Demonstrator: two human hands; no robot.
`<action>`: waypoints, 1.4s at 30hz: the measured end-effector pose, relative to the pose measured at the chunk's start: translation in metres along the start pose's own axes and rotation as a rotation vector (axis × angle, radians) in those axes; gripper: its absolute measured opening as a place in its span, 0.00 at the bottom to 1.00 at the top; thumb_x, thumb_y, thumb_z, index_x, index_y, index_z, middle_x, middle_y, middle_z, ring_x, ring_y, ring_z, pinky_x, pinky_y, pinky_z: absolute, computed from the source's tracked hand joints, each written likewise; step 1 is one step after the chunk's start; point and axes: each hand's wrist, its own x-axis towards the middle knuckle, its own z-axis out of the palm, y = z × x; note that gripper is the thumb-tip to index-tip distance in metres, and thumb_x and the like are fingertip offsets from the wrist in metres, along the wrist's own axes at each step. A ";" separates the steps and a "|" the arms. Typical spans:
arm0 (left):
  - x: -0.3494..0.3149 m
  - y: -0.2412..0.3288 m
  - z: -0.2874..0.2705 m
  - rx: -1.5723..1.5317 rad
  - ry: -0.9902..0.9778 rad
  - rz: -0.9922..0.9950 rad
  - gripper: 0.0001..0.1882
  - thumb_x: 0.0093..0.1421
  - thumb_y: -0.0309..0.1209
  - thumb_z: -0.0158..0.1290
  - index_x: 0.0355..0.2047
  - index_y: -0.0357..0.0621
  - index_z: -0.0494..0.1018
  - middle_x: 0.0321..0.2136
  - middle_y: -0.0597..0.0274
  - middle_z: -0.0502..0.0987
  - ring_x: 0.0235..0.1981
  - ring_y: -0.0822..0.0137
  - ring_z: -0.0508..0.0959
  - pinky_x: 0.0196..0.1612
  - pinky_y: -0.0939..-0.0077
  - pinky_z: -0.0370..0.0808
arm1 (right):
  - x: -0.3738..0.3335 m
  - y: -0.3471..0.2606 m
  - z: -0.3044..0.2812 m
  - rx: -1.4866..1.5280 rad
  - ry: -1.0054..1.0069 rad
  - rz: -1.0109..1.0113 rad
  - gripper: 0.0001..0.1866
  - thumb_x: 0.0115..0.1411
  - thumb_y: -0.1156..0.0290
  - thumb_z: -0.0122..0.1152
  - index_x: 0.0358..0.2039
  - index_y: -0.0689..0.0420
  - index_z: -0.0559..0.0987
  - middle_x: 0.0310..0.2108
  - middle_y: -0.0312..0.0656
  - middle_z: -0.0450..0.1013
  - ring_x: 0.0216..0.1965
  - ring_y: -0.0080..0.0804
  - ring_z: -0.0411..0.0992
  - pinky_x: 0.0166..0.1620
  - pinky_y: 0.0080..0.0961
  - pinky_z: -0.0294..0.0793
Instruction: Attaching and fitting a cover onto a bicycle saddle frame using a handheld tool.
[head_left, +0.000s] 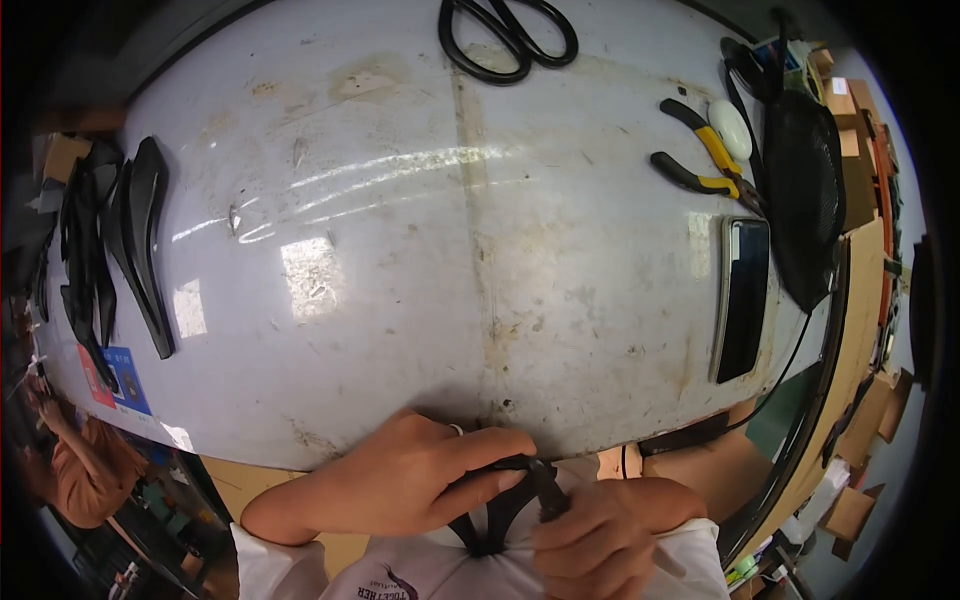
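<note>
At the table's near edge my left hand (410, 478) is closed, its fingers and thumb pinching a black forked part (487, 535) that hangs down in front of my shirt. A ring shows on one finger. Close beside it, my right hand (598, 535) is closed in a fist around a short dark piece (546, 488), which meets the forked part at the left fingertips. My fingers hide most of that piece, so its kind cannot be told.
A black double-loop part (500, 45) lies at the far edge. Long black curved parts (140, 240) are piled left. On the right are yellow-and-black pliers (715, 160), a white oval object (731, 130), a phone (743, 300) and a large black textured piece (803, 190). Another person (95, 465) is at lower left.
</note>
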 end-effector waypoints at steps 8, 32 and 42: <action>-0.001 -0.002 -0.002 -0.051 0.021 -0.016 0.14 0.65 0.28 0.65 0.51 0.43 0.83 0.20 0.59 0.81 0.17 0.59 0.79 0.24 0.67 0.75 | 0.016 0.002 -0.011 0.174 -0.085 0.216 0.15 0.68 0.70 0.67 0.25 0.58 0.75 0.22 0.40 0.71 0.22 0.35 0.72 0.29 0.37 0.75; 0.003 0.011 -0.010 -0.067 0.024 -0.124 0.11 0.69 0.28 0.60 0.51 0.41 0.81 0.21 0.53 0.79 0.19 0.53 0.80 0.26 0.63 0.76 | -0.017 -0.005 -0.015 0.322 0.405 0.339 0.13 0.68 0.68 0.66 0.30 0.57 0.72 0.22 0.47 0.72 0.23 0.43 0.73 0.29 0.42 0.77; -0.003 0.006 -0.006 -0.079 0.020 -0.156 0.11 0.64 0.29 0.66 0.46 0.42 0.84 0.26 0.56 0.84 0.20 0.60 0.80 0.25 0.72 0.74 | -0.034 -0.022 -0.011 0.269 0.330 0.312 0.20 0.72 0.72 0.60 0.22 0.65 0.69 0.23 0.49 0.71 0.21 0.43 0.69 0.26 0.43 0.73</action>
